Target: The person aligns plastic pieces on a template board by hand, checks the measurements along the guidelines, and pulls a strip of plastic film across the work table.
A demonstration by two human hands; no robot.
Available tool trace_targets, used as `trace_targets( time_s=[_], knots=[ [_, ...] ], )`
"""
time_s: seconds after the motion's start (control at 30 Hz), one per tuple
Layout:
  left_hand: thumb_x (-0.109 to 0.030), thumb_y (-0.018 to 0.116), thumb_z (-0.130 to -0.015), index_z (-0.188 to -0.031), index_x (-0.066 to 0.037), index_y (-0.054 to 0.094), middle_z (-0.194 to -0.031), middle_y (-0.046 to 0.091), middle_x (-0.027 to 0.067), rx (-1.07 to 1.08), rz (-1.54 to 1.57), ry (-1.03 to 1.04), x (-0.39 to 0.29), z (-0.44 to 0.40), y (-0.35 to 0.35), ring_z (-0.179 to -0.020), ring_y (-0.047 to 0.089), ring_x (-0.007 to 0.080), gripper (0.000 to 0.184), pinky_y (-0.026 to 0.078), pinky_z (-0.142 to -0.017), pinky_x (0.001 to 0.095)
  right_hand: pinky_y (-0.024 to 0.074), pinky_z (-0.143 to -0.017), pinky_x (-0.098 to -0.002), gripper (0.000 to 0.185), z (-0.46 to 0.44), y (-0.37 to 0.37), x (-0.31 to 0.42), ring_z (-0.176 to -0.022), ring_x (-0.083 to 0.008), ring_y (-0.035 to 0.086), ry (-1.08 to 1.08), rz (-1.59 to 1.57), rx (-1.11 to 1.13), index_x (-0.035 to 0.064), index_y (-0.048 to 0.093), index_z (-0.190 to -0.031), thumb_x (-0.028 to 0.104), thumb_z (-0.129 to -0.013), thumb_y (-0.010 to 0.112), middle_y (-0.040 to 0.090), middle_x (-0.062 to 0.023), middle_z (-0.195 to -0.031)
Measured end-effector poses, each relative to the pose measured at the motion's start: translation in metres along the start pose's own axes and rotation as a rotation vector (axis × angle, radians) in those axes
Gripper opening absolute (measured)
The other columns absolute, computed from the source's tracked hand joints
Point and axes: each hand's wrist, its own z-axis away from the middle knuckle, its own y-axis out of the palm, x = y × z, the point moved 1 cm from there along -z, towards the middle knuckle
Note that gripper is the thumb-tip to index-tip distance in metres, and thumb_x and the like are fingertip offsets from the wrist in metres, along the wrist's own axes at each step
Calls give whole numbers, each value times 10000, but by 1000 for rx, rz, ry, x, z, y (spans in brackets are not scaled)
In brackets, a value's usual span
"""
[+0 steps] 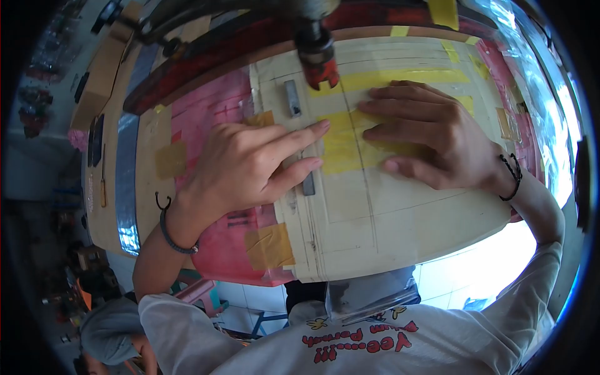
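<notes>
A pale board with drawn pencil lines (406,219) lies on the work surface, with yellow tape (340,159) across its middle. My left hand (253,159) rests at the board's left part, index finger and thumb stretched apart beside the tape's left edge. Near its fingers are two small grey metal bars, one above (292,99) and one partly under the thumb (309,184). My right hand (431,131) lies with spread fingers over the yellow tape, palm down. Neither hand holds anything that shows.
A red-tipped machine head (320,65) hangs above the board's upper middle, in front of a dark red bar (212,62). Pink sheeting (215,103) and brown tape (269,247) lie left. A screwdriver-like tool (103,181) is at far left. Another person (115,331) is at lower left.
</notes>
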Motion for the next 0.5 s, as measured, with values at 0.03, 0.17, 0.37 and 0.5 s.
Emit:
trace_targets(
  time_s=[0.03, 0.17, 0.37, 0.5],
  knots=[
    [-230, 759, -914, -1352, -119, 742, -758, 691, 73, -16, 11, 1, 0, 0, 1, -558, 617, 228, 452, 498, -552, 365, 481, -1149, -508, 464, -2, -3, 3, -1331, -370, 616, 15, 18, 43, 82, 764, -1214, 386, -868, 822, 679, -140, -1417],
    [-235, 757, -922, -1383, -122, 718, -832, 742, 94, -3, -15, -9, 1, 2, 2, -585, 656, 251, 476, 527, -579, 372, 312, -1243, -629, 768, -7, -6, 3, -1485, -420, 465, 59, 92, 206, 92, 678, -1388, 629, -845, 762, 538, -180, -1579],
    [-239, 747, -932, -1412, -117, 689, -971, 787, 139, 10, -5, -26, 3, 3, 5, -654, 708, 289, 499, 563, -617, 382, 194, -1283, -669, 846, -6, -5, -6, -1577, -428, 323, 103, 123, 284, 106, 630, -1467, 706, -875, 696, 431, -198, -1662],
    [-230, 755, -927, -1370, -91, 709, -955, 782, 140, -16, 39, -8, 6, 4, 6, -650, 704, 292, 467, 558, -612, 383, 161, -1292, -664, 810, -9, -7, -7, -1593, -424, 289, 87, 129, 329, 117, 617, -1487, 691, -918, 648, 402, -200, -1680]
  ],
)
